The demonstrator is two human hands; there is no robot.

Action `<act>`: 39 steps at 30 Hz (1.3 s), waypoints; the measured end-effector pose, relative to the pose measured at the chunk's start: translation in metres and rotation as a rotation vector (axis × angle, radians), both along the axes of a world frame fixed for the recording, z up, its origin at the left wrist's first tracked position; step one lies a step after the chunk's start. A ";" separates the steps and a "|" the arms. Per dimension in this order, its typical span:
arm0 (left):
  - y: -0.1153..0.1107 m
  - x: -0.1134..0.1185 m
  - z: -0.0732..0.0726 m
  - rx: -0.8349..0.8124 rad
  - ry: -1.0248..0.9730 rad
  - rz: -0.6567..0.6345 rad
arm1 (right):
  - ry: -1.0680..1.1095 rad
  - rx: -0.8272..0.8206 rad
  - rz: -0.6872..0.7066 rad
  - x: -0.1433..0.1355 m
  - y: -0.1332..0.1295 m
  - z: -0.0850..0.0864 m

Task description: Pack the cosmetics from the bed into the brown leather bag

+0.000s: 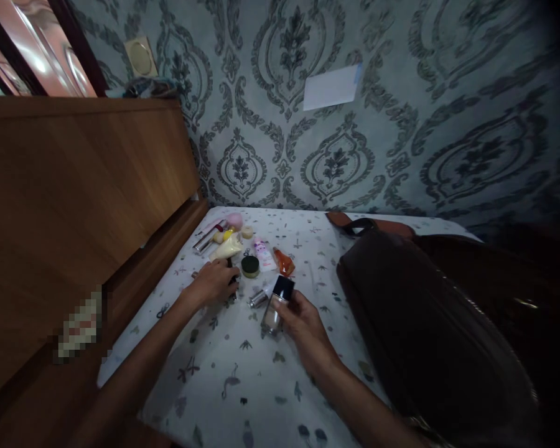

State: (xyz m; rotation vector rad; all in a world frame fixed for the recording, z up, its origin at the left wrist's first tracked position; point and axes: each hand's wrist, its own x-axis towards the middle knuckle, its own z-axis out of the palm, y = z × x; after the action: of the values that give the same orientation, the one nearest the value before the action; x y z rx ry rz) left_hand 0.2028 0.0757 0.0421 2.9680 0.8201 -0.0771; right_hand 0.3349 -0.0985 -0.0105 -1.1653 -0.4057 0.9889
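Observation:
My right hand (305, 323) is wrapped around a foundation bottle (273, 316) of clear glass with beige contents and a black cap, held tilted above the patterned cloth. My left hand (213, 281) has its fingers curled on a small dark item (233, 274), mostly hidden by them. Between the hands are a round jar with a dark lid (250, 266) and a silver-capped tube (257, 299). Just beyond lie a pale yellow tube (227, 247), a pink and white tube (264, 254) and an orange bottle (284, 262).
Farther back are a pink makeup sponge (234, 221), a silver tube (210, 239) and a small cream-coloured round piece (247, 232). A large dark brown bag (410, 323) fills the right side. Wooden furniture (88, 186) borders the left, and a patterned wall (280, 143) stands behind.

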 end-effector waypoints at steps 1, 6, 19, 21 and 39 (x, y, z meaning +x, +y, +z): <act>-0.003 -0.001 -0.001 0.004 -0.006 0.010 | 0.016 0.021 0.017 -0.001 0.001 0.000; -0.029 -0.003 -0.002 0.052 -0.092 0.066 | 0.046 0.095 0.062 -0.007 0.002 0.004; -0.070 0.016 -0.021 0.040 -0.118 0.107 | -0.320 0.106 -0.018 0.018 -0.008 0.020; -0.068 0.013 -0.018 0.012 -0.124 0.091 | -0.341 0.098 -0.041 0.021 -0.006 0.016; -0.055 0.014 0.010 0.052 -0.262 0.137 | -0.269 0.034 -0.129 0.024 -0.026 0.041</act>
State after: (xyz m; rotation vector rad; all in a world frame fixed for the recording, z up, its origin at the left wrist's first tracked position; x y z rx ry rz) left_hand 0.2166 0.0204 0.0516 2.8720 0.9957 0.3366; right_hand 0.3591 -0.1246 0.0302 -1.2817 -0.5522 0.7127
